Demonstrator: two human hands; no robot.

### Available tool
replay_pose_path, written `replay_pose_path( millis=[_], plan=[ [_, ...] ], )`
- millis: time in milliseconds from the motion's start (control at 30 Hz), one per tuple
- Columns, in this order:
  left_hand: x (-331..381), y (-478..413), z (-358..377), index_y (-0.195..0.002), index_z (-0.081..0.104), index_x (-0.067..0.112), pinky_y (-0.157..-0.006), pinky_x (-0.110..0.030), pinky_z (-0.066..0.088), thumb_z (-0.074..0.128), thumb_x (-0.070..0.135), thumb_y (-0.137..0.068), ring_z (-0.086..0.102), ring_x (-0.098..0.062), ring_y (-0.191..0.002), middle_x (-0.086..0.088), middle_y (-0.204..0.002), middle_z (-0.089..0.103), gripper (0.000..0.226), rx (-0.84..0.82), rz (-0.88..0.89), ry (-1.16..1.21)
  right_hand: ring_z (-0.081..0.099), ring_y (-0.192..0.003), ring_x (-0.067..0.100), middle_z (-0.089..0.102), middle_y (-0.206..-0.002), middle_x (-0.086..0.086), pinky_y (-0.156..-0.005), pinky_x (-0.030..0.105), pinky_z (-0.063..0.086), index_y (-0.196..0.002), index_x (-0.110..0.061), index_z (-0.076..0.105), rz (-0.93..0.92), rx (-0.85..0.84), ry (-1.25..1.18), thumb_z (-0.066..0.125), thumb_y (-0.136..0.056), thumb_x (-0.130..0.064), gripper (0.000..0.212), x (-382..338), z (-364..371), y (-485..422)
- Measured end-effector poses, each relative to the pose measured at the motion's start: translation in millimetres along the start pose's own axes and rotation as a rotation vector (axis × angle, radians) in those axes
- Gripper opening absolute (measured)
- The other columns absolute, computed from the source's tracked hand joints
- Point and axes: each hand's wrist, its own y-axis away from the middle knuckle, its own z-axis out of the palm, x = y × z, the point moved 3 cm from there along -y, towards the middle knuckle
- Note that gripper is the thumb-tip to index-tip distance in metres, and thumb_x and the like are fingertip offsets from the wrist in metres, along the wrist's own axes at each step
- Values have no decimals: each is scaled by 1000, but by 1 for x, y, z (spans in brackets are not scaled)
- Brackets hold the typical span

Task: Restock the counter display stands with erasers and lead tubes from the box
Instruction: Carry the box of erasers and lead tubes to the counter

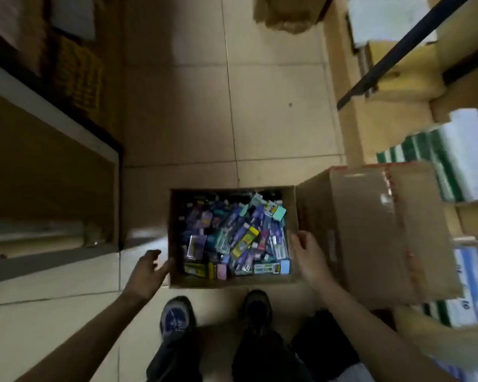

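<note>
Cardboard box (232, 282) sits open on the tiled floor (177, 119), no display stands in sight. Left hand (146, 274), fingers spread and empty, meets its left wall. Mixed packets (232, 238) fill it, their print too blurred to read. Right hand (309, 257), relaxed and empty, rests at the right wall beside the flap (370, 230). Likely fetching stock; next, grip both sides evenly and lift.

Open cardboard box (233, 281) of colourful packets (233, 235) on floor.
</note>
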Motion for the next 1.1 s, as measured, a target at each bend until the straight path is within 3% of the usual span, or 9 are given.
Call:
replay_pose_path(
  millis=[133, 267, 433, 533, 633, 700, 867, 1000, 1100],
  plan=[
    [-30, -65, 24, -137, 38, 0, -98, -39, 36, 61, 29, -89, 44, -35, -126, -21, -140, 43, 61, 151, -10, 87, 48, -117, 25, 50, -128, 13, -104, 38, 36, -137, 1, 37, 23, 112, -22, 46, -97, -29, 51, 46, 41, -47],
    [-51, -107, 46, -138, 38, 3, -95, -33, 36, 62, 31, -89, 45, -33, -124, -20, -139, 44, 61, 148, -70, 215, 38, -132, 33, 37, -146, 16, -109, 48, 32, -147, -10, 22, 181, 224, -148, 40, -98, -40, 61, 85, 59, -77],
    [-57, -133, 55, -135, 45, 10, -102, -49, 42, 59, 33, -90, 51, -32, -119, -16, -133, 52, 53, 79, -60, 335, 50, -121, 31, 54, -130, 13, -95, 35, 40, -136, -9, 45, 101, 268, -50, 41, -98, -39, 48, 103, 61, -101],
    [-59, -141, 63, -126, 51, 9, -100, -50, 43, 49, 37, -95, 56, -33, -113, -18, -127, 58, 43, 21, -61, 334, 52, -116, 31, 57, -123, 13, -95, 41, 43, -131, -8, 48, 79, 238, 18, 39, -99, -38, 45, 109, 59, -117],
    [-59, -141, 69, -115, 57, 15, -98, -48, 45, 42, 39, -97, 59, -31, -107, -16, -118, 62, 34, 47, -64, 348, 55, -75, 19, 56, -80, 2, -70, 34, 41, -103, -11, 55, 44, 262, 11, 37, -101, -29, 26, 113, 59, -125],
    [-58, -138, 68, -113, 58, 16, -96, -44, 46, 41, 39, -98, 60, -29, -103, -14, -113, 63, 32, 56, -70, 369, 46, -62, 12, 48, -69, -3, -60, 29, 35, -94, -14, 54, 44, 283, -14, 37, -101, -27, 22, 114, 59, -121],
    [-53, -108, 44, -104, 57, 20, -73, -28, 48, 45, 38, -96, 61, -15, -82, -4, -94, 64, 23, 40, -77, 386, 52, -69, 12, 53, -75, -3, -60, 26, 40, -95, -13, 58, 29, 233, -21, 39, -100, -28, 25, 96, 43, -87],
    [-35, -52, 3, -102, 60, 16, -76, -32, 44, 47, 39, -95, 59, -14, -76, -7, -92, 63, 27, 78, -91, 341, 61, -75, 25, 62, -79, 9, -68, 42, 49, -90, -8, 59, -2, 182, -1, 40, -99, -30, 30, 64, 11, -30],
    [-8, 3, -30, -107, 60, 11, -74, -31, 43, 47, 37, -96, 58, -15, -74, -10, -92, 62, 32, 122, -108, 343, 62, -75, 28, 64, -80, 12, -70, 41, 50, -87, -6, 60, -10, 179, 0, 41, -99, -30, 33, 32, -21, 20]
  ],
)
